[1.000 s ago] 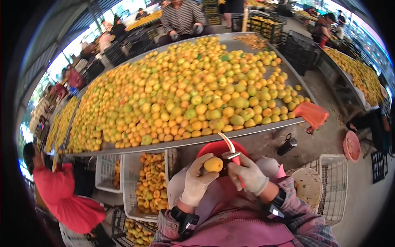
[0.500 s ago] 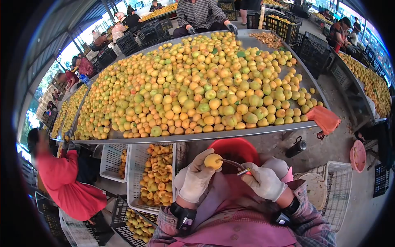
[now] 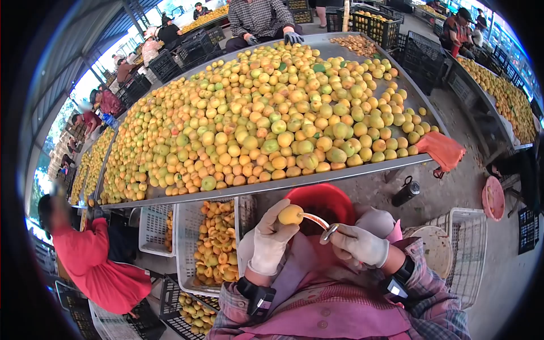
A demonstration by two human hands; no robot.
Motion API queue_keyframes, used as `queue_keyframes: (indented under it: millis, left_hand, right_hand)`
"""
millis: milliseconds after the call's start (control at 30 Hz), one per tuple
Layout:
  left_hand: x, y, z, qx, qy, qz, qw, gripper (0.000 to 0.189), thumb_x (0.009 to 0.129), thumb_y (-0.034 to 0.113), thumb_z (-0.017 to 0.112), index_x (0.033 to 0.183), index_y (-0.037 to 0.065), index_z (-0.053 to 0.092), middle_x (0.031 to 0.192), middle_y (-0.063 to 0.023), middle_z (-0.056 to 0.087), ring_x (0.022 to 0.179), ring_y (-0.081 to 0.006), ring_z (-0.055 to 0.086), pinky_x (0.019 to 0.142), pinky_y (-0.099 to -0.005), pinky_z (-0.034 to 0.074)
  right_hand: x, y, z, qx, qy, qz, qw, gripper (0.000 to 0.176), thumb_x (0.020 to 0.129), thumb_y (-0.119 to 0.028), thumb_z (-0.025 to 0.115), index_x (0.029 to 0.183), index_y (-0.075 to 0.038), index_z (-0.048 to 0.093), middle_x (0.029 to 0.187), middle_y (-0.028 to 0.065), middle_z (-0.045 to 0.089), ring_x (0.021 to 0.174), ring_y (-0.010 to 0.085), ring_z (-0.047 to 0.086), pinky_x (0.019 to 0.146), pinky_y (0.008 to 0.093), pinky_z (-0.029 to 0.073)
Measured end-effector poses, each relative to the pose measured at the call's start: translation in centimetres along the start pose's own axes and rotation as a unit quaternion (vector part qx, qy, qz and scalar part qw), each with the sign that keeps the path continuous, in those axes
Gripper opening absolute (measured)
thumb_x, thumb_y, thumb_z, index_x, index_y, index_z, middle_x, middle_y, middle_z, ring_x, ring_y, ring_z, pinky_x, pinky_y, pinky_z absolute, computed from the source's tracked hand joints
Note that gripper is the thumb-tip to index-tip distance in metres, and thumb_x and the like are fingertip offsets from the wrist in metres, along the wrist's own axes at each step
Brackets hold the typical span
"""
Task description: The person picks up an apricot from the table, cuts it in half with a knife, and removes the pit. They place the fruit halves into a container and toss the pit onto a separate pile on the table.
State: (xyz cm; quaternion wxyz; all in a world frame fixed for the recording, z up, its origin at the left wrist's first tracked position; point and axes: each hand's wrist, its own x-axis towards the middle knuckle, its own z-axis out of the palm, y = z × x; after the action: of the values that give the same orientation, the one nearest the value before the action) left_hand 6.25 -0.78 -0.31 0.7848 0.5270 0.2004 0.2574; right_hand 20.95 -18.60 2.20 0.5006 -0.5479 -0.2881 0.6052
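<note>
My left hand (image 3: pixel 270 241), in a pale work glove, pinches a yellow apricot (image 3: pixel 290 215) between thumb and fingers. My right hand (image 3: pixel 359 245), gloved too, is closed around the handle end of a curved knife (image 3: pixel 317 220). The thin blade arcs leftward and its tip meets the right side of the apricot. Both hands are held in front of my chest, over the near side of a red basin (image 3: pixel 324 194). Beyond them, a metal-rimmed table (image 3: pixel 266 186) carries a large heap of whole apricots (image 3: pixel 238 124).
White crates (image 3: pixel 187 249) with split apricots (image 3: pixel 217 243) stand at lower left, beside a black crate (image 3: pixel 170 297). A person in red (image 3: pixel 102 260) works at left; another gloved person (image 3: pixel 260 20) sits across. An orange bag (image 3: pixel 442 150), black flask (image 3: pixel 406 191) and white basket (image 3: pixel 467 255) are at right.
The knife has turned in my right hand, so its blade now shows as a light arc. The apricot stays in my left hand. The whole view has tilted slightly.
</note>
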Motion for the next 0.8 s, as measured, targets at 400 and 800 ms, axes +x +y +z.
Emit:
queue_keyframes:
  millis: [400, 800]
  left_hand:
    - [1.6, -2.1, 1.3, 0.061, 0.048, 0.089, 0.993, 0.054, 0.079, -0.010, 0.070, 0.129, 0.000, 0.053, 0.114, -0.0088, 0.064, 0.103, -0.0151, 0.062, 0.091, -0.0269, 0.050]
    - [2.2, -2.5, 1.7, 0.459, 0.109, 0.278, 0.837, 0.050, 0.067, 0.008, 0.082, 0.113, 0.009, 0.064, 0.105, -0.0159, 0.060, 0.091, -0.0326, 0.062, 0.077, -0.0390, 0.053]
  right_hand:
    - [1.2, 2.7, 0.8, 0.422, -0.153, 0.054, 0.892, 0.047, 0.101, -0.052, 0.036, 0.118, -0.011, 0.053, 0.060, -0.0041, 0.036, 0.039, 0.0071, 0.031, 0.034, 0.0236, 0.026]
    - [1.8, 4.4, 1.3, 0.588, -0.250, 0.020, 0.769, 0.044, 0.102, -0.049, 0.036, 0.118, -0.010, 0.050, 0.060, -0.0052, 0.039, 0.037, 0.0057, 0.030, 0.033, 0.0220, 0.025]
